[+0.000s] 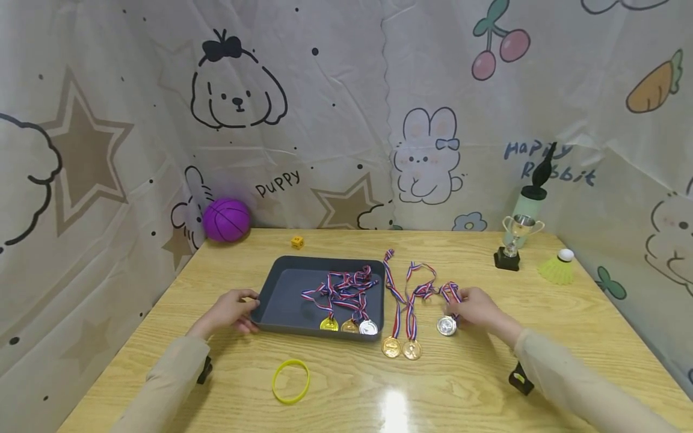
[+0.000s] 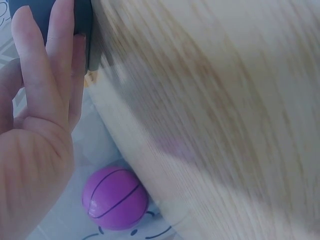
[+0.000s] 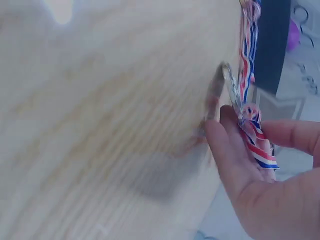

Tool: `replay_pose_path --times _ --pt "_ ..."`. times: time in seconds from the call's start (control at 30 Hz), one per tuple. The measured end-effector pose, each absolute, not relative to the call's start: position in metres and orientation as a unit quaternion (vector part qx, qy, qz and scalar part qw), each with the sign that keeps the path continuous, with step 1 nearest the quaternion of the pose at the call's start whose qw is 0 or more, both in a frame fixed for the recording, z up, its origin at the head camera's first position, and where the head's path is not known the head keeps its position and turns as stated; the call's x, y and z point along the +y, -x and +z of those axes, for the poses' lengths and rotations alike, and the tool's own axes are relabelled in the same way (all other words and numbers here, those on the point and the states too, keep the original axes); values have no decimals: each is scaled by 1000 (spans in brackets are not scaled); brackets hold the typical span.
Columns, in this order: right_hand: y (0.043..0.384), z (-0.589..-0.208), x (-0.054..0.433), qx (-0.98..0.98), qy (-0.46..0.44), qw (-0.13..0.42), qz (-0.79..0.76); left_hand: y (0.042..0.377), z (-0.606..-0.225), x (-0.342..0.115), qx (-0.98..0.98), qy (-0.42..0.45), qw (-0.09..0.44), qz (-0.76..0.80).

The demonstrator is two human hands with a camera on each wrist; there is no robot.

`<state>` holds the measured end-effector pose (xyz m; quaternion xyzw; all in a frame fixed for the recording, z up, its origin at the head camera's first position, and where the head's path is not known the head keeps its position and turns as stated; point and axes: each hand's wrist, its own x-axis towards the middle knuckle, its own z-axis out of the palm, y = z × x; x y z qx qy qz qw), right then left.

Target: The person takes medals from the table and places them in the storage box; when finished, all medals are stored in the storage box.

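A dark grey tray (image 1: 287,288) lies on the table, holding a gold, a bronze and a silver medal (image 1: 368,327) with tangled striped ribbons. My left hand (image 1: 230,313) touches the tray's left side; its fingers look nearly straight in the left wrist view. At the right, my right hand (image 1: 476,310) holds the bunched red, white and blue ribbon (image 3: 257,145) of another silver medal (image 1: 446,325) between thumb and fingers. That medal stands edge-on in the right wrist view. Between tray and right hand lie a gold medal (image 1: 391,347) and a bronze-coloured medal (image 1: 412,349), their ribbons stretched away from me.
A yellow wristband (image 1: 290,382) lies in front of the tray. Behind are a yellow die (image 1: 297,242) and a purple ball (image 1: 226,220). A small trophy (image 1: 511,240), a pale green container (image 1: 527,207) and a yellow shuttlecock (image 1: 557,269) stand at the back right.
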<state>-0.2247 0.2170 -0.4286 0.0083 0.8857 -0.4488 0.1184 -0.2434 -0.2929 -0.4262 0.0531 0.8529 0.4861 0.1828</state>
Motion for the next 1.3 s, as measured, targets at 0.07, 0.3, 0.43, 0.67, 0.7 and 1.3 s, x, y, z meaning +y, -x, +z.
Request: replay_pose_path --times 0.07,0.3,0.43,0.67,0.7,1.3 --pt "228 -427 222 857 -20 137 -496 243 -426 -292 854 -53 182 485" --pt "238 -419 238 787 -28 171 -592 244 -424 -291 857 -48 183 479" --pt "243 -406 243 760 -23 186 -623 245 -425 -291 856 -45 181 481" --pt "251 -374 245 741 -7 174 -649 246 -424 -290 856 -44 180 483" --pt "253 -368 244 738 -5 171 -653 246 -424 -290 856 -44 180 483" --pt "274 -280 194 740 50 132 -657 244 -427 -291 856 -46 174 486"
